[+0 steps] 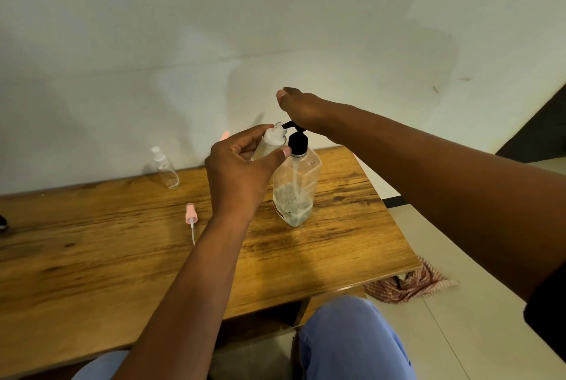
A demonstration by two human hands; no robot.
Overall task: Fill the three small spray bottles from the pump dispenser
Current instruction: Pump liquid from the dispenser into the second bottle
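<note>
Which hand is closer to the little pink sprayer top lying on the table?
The left. The left hand holds a small bottle up just right of the pink sprayer top, above it. The right hand is farther off, pressing the pump dispenser.

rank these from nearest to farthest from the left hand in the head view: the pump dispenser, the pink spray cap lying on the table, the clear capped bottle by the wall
From the left hand:
1. Pump dispenser, just to its right, next to the thumb.
2. Pink spray cap, lying on the table to its lower left.
3. Clear capped bottle, farther left, near the wall.
</note>
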